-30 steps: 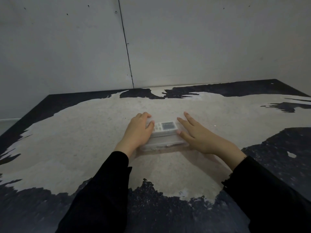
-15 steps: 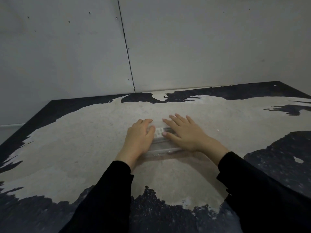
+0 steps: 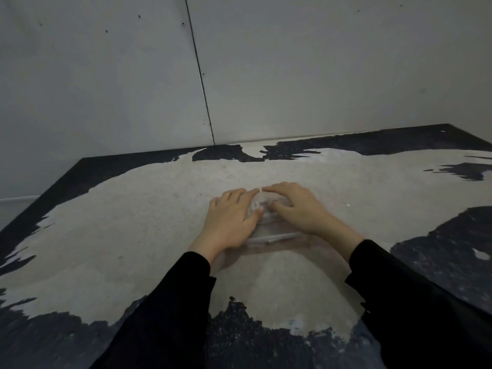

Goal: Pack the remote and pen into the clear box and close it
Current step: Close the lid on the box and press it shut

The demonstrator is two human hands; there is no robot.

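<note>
The clear box (image 3: 269, 227) lies on the worn tabletop in the middle of the view. My left hand (image 3: 231, 222) rests flat over its left end and my right hand (image 3: 298, 209) flat over its right end and lid. My fingertips nearly meet at the far edge. The white remote (image 3: 256, 206) inside shows only as a small patch between my thumbs. The pen (image 3: 279, 237) lies inside along the near wall of the box. Both sleeves are black.
The table (image 3: 133, 235) has a pale worn centre with dark patches at the near edge and right side. A grey panelled wall (image 3: 239, 75) rises just behind the table's far edge.
My right hand has moved left from beside the box onto its top, covering the remote. My left hand has slid further over the lid. The box has stayed in place.
</note>
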